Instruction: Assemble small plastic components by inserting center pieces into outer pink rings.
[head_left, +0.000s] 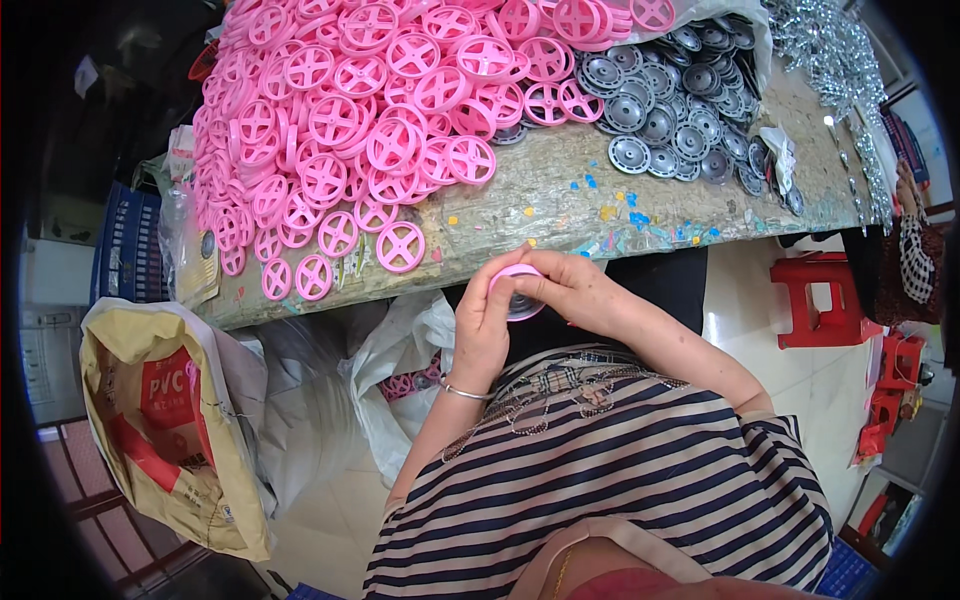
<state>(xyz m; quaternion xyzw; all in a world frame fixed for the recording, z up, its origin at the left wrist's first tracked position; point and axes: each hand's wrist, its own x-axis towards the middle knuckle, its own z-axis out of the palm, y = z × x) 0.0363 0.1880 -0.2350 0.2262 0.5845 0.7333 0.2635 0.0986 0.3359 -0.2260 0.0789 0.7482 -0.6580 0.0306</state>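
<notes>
Just off the table's front edge, my left hand (486,318) and my right hand (574,288) meet around one pink plastic wheel ring (515,270). A dark grey disc (522,306) shows inside the ring, partly covered by my fingers. Both hands are closed on this piece, thumbs pressing at its face. Ahead and to the left lies a big heap of pink four-spoked wheels (401,246). Round grey discs (629,154) with ringed faces are piled farther right, partly on a white bag.
The worn table (480,220) has coloured flecks. An open yellow sack (150,325) stands at the left. Between it and my legs, a white bag (400,345) holds pink pieces. A red stool (822,300) stands at the right. Silver tinsel (830,70) covers the far right corner.
</notes>
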